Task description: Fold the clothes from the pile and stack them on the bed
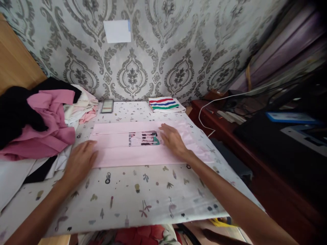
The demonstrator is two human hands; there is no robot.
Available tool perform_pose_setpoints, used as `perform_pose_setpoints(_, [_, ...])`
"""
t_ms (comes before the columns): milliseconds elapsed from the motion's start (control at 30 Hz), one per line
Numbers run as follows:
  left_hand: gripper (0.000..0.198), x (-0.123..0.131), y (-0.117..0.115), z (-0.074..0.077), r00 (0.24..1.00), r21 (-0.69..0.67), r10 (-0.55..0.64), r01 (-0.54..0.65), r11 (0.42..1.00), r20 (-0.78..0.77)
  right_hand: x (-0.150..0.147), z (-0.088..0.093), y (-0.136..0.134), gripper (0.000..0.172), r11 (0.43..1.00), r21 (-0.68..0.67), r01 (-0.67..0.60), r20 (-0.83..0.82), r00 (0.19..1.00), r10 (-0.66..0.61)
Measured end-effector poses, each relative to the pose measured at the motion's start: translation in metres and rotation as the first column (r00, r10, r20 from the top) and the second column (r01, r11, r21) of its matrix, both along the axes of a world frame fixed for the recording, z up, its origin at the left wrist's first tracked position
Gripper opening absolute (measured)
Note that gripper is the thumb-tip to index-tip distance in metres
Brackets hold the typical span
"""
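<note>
A pale pink garment (114, 154) lies folded into a long flat strip on the patterned tablecloth. Its sides are turned inward over part of a dark printed picture (149, 138); the right end is loose and wrinkled. My left hand (80, 158) rests at the strip's left end, fingers extended and slightly blurred, with the thumb apart. Flat on the garment, just right of the print, lies my right hand (175, 141), its fingers stretched out. Neither hand visibly grips the cloth.
Piled clothes, among them a pink one (51, 119) and a black one (19, 109), fill the left side. A folded striped cloth (166, 104) and a small blurred-out item (107, 106) sit near the wall. A reddish-brown desk (230, 136) with a white cable (200, 115) adjoins the right.
</note>
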State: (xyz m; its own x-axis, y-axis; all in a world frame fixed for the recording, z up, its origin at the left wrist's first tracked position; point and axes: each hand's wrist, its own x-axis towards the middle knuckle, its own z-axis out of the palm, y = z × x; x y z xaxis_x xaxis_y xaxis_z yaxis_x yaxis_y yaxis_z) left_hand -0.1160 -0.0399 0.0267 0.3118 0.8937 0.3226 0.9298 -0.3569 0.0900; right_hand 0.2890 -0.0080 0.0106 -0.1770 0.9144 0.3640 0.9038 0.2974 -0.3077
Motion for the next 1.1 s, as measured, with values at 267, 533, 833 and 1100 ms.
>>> perform_pose_setpoints(267, [0.057, 0.039, 0.007, -0.013, 0.938, -0.320, -0.326, 0.346, 0.882, 0.115, -0.060, -0.029, -0.022, 0.059, 0.952, -0.134, -0.275, 0.193, 0.935, 0.297])
perform_pose_setpoints(533, [0.068, -0.006, 0.024, -0.023, 0.975, -0.341, -0.219, 0.190, 0.920, -0.047, -0.054, -0.035, -0.020, 0.056, 0.955, -0.077, -0.287, 0.206, 0.933, 0.297])
perform_pose_setpoints(833, [0.067, 0.027, 0.093, -0.013, 0.995, -0.267, -0.101, 0.093, 0.959, -0.019, -0.108, 0.001, 0.030, 0.051, 0.964, -0.173, -0.200, 0.123, 0.967, 0.223])
perform_pose_setpoints(1100, [0.073, 0.018, 0.126, -0.025, 0.996, -0.385, -0.024, -0.009, 0.923, -0.080, -0.151, -0.012, 0.069, 0.060, 0.955, -0.287, -0.078, 0.188, 0.973, 0.136])
